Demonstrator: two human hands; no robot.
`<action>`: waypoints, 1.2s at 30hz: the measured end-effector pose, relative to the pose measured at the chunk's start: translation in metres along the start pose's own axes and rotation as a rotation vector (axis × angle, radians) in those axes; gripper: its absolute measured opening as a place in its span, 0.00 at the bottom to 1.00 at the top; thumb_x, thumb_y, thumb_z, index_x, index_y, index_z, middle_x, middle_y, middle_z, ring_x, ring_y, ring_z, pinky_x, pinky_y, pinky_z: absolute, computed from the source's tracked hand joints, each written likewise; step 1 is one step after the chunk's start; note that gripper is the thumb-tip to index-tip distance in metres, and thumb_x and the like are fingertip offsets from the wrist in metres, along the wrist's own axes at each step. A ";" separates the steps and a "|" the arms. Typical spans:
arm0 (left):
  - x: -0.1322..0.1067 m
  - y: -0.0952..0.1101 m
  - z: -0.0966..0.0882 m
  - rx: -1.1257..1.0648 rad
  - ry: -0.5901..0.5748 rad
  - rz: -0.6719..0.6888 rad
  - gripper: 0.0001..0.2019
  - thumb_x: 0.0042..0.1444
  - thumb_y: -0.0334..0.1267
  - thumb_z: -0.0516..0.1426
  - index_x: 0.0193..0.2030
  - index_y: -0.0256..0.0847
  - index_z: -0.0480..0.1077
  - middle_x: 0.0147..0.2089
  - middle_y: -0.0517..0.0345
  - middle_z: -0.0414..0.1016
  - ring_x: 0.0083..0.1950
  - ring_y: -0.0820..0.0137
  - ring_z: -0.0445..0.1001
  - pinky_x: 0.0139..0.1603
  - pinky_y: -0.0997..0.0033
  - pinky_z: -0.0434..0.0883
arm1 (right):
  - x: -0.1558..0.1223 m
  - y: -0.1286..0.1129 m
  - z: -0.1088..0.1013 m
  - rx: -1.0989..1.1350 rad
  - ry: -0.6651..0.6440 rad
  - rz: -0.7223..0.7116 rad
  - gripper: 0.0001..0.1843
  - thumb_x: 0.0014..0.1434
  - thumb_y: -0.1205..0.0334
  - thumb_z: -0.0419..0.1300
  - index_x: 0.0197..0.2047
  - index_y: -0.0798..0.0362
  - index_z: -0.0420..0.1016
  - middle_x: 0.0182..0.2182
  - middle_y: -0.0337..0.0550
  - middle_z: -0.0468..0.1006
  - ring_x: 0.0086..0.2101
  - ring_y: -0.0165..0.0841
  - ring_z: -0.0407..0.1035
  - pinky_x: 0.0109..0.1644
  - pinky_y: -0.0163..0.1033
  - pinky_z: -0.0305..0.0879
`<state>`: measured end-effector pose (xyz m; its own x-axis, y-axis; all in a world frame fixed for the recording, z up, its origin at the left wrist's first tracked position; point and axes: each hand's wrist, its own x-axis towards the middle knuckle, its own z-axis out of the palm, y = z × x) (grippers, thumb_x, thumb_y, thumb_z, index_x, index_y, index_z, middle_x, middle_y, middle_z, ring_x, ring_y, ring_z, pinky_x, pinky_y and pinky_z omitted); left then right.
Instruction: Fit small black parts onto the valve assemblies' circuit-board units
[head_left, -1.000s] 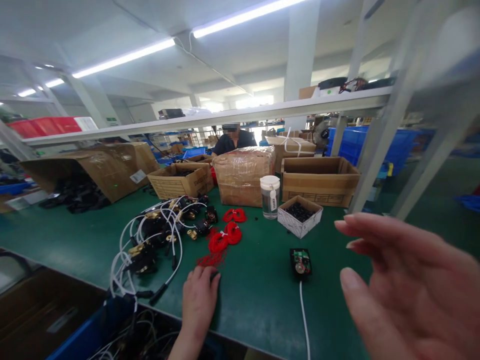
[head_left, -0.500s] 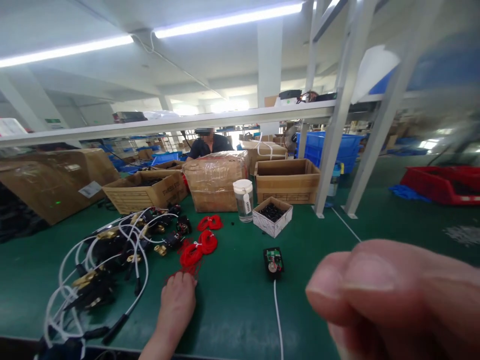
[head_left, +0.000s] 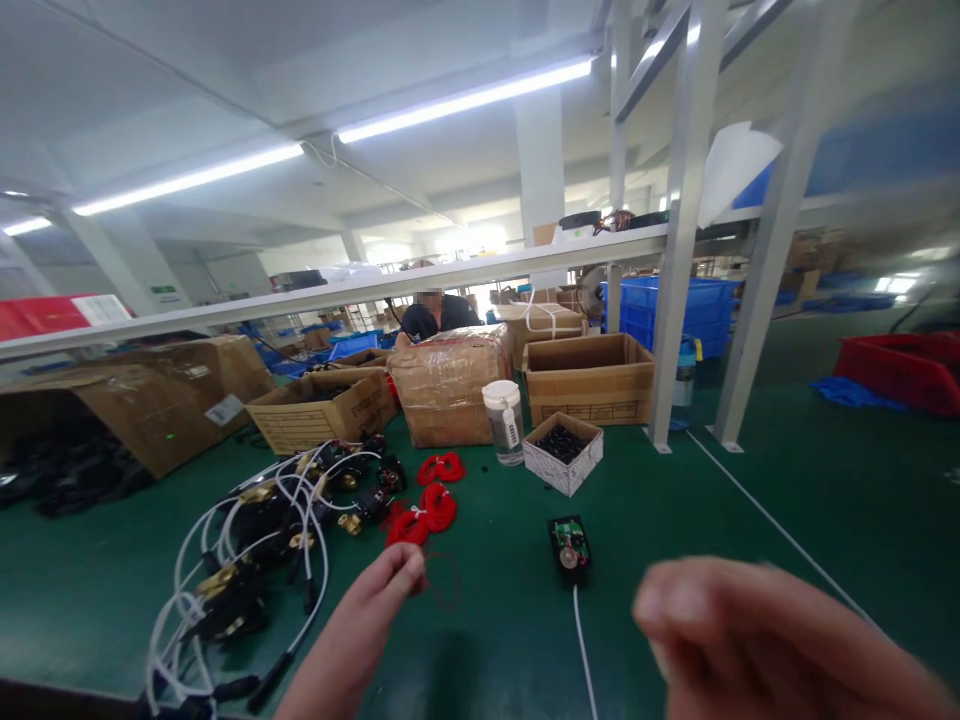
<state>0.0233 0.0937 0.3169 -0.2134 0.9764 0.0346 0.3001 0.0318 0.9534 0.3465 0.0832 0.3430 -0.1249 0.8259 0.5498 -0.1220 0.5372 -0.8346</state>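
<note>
My left hand (head_left: 375,610) is raised a little over the green bench, its fingertips pinched on a thin red wire tie (head_left: 442,580) that hangs as a loop beside it. Just beyond lie red tie bundles (head_left: 424,505). My right hand (head_left: 757,640) is close to the camera at the lower right, blurred, with its fingers curled together; I cannot see anything in it. A small black module (head_left: 568,546) with a white cable (head_left: 583,650) lies on the bench between my hands.
A tangle of black and brass parts with white cables (head_left: 262,520) lies at the left. A white jar (head_left: 504,421), a small box of black parts (head_left: 562,452) and several cardboard cartons (head_left: 589,378) stand behind. Another person (head_left: 435,312) sits beyond the cartons. Metal shelf posts (head_left: 679,250) rise at the right.
My left hand has lifted off the bench with a red tie pinched in it. My right hand went from spread open to curled. The view has shifted to the right.
</note>
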 end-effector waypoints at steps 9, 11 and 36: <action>-0.023 0.024 0.046 -0.727 -0.308 -0.281 0.18 0.43 0.45 0.72 0.29 0.36 0.71 0.30 0.59 0.69 0.34 0.72 0.67 0.40 0.69 0.68 | 0.004 0.092 0.085 0.412 -0.291 0.600 0.29 0.62 0.37 0.56 0.54 0.52 0.73 0.52 0.52 0.79 0.55 0.42 0.71 0.58 0.48 0.62; -0.024 0.018 0.052 -0.788 -0.333 -0.358 0.17 0.45 0.43 0.71 0.30 0.36 0.70 0.31 0.58 0.70 0.34 0.72 0.69 0.42 0.69 0.70 | -0.004 0.102 0.085 0.552 -0.312 0.683 0.31 0.63 0.36 0.53 0.53 0.56 0.72 0.49 0.55 0.79 0.48 0.40 0.75 0.49 0.44 0.66; 0.024 -0.048 0.085 0.646 -0.144 0.023 0.07 0.59 0.31 0.53 0.32 0.39 0.71 0.39 0.50 0.74 0.45 0.62 0.72 0.50 0.64 0.65 | 0.009 0.124 0.062 -0.891 -0.407 0.423 0.14 0.64 0.69 0.47 0.40 0.53 0.74 0.41 0.50 0.79 0.45 0.42 0.73 0.52 0.44 0.63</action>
<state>0.0828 0.1334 0.2460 -0.0877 0.9957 -0.0301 0.8097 0.0888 0.5801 0.2691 0.1466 0.2469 -0.3279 0.9438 0.0420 0.7516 0.2875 -0.5937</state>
